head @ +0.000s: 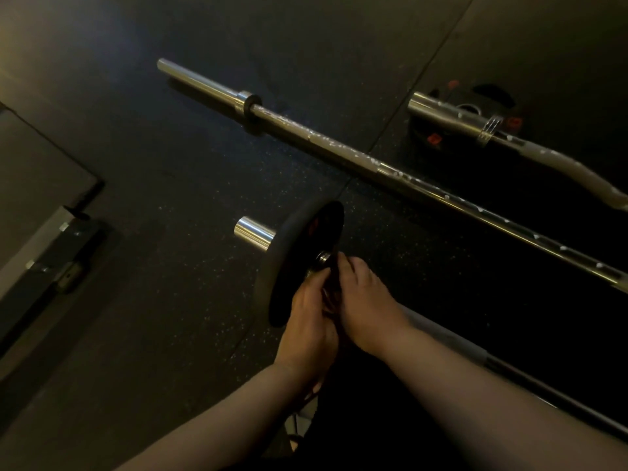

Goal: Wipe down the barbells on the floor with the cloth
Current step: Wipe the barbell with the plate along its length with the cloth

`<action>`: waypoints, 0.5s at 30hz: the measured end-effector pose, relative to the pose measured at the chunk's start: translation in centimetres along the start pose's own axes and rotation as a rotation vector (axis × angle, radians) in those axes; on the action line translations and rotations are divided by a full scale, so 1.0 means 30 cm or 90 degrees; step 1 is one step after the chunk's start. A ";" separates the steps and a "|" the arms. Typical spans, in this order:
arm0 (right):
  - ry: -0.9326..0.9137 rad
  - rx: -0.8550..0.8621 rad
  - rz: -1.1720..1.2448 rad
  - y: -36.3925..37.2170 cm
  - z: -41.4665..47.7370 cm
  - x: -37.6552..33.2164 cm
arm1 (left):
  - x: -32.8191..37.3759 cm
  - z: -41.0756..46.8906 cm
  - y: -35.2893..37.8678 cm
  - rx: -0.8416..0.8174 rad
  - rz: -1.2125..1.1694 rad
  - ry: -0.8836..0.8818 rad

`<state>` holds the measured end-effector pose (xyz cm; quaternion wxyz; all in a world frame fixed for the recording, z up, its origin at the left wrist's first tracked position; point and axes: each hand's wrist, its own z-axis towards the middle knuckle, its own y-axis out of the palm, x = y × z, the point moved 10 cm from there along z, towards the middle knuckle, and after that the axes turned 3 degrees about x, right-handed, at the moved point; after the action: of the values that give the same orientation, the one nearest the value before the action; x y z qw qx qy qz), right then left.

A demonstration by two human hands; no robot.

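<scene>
Three barbells lie on the black rubber floor. The nearest barbell [469, 350] carries a black plate [295, 253] standing on edge, and its chrome sleeve end [254, 232] sticks out to the left. Both hands meet at the plate's hub. My left hand [307, 317] curls its fingers round a dark collar [332, 270] on the bar. From the right, my right hand [365, 300] pinches the same piece. Beyond it, the long straight barbell [339, 146] is speckled with white droplets. A curl bar [543, 154] lies at the far right. No cloth is plainly visible.
Under the curl bar's sleeve a black plate [489, 96] with red marks lies flat. A dark metal frame base [57, 263] with bolts runs along the left edge beside a grey panel. A seam in the floor mats [390, 130] runs diagonally.
</scene>
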<state>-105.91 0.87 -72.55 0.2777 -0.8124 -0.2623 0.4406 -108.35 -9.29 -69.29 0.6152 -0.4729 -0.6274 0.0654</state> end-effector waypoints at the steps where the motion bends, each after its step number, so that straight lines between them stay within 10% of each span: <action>1: 0.007 0.030 -0.028 -0.013 -0.018 0.026 | -0.004 0.005 -0.007 -0.001 0.001 -0.016; 6: 0.160 0.181 -0.152 -0.037 -0.085 0.065 | 0.007 0.039 -0.050 0.040 -0.033 -0.075; 15: 0.059 0.167 -0.111 -0.057 -0.082 0.131 | 0.019 0.066 -0.034 -0.005 0.055 -0.061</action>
<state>-102.25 4.17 -72.49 0.4307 -0.7624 -0.2591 0.4075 -110.41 -8.48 -68.67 0.5795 -0.4982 -0.6352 0.1121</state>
